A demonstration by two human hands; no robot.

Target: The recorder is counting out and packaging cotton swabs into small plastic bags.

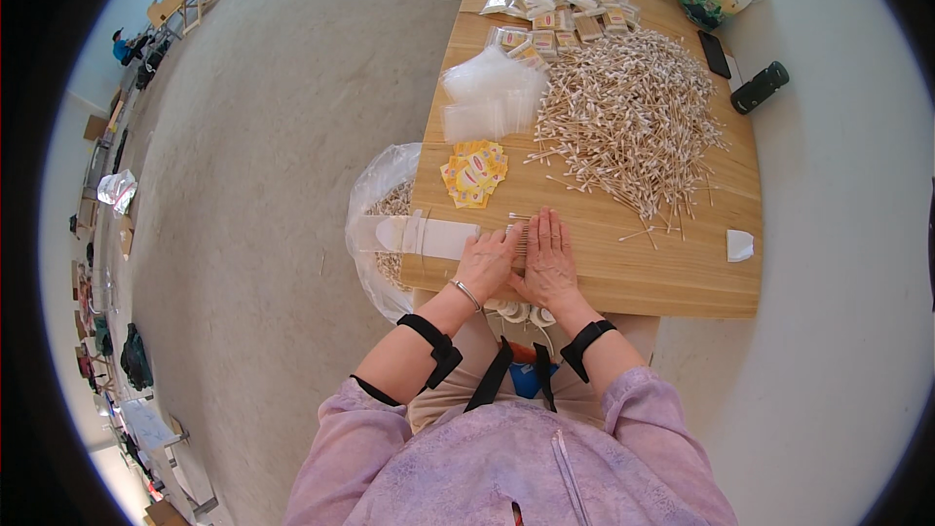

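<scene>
Fingers (545, 234) flat beside swab bundle (521, 234)

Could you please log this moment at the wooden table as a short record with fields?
surface: pale wooden table
left hand: flat, on a small bundle of cotton swabs
right hand: flat, against the same bundle
big heap: loose cotton swabs
beside heap: clear plastic bags, yellow paper labels
far end: filled swab packets
table edge: clear sack

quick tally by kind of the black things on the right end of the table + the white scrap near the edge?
Phone: 1
Black cylinder: 1
White scrap: 1
Total: 3
</scene>
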